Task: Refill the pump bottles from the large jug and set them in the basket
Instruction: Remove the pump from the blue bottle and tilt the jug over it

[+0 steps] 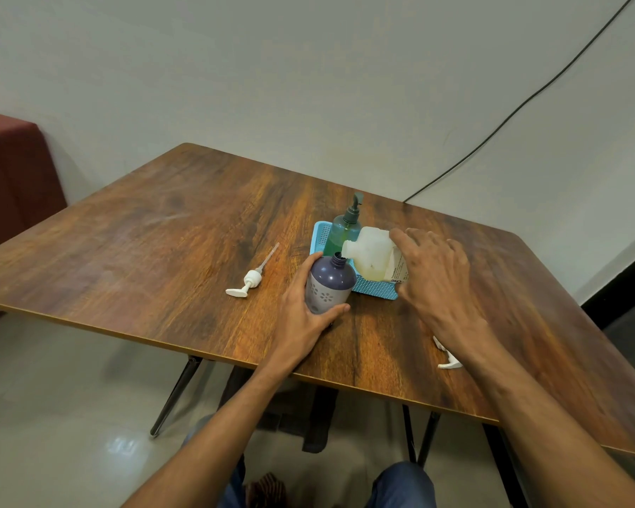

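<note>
Purple bottle, centre frame, uncapped, upright on table; left hand curled round it. Jug, tipped, spout at bottle mouth; right hand grips it. Green bottle in basket behind. Pump lying left.

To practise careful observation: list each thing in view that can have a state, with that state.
purple bottle: upright, pump off, mouth open.
jug: uncapped, tilted toward purple bottle.
green bottle: upright in basket, pump on.
white pump: lying loose on table.
left grip: holds purple bottle.
right grip: holds jug.
</note>
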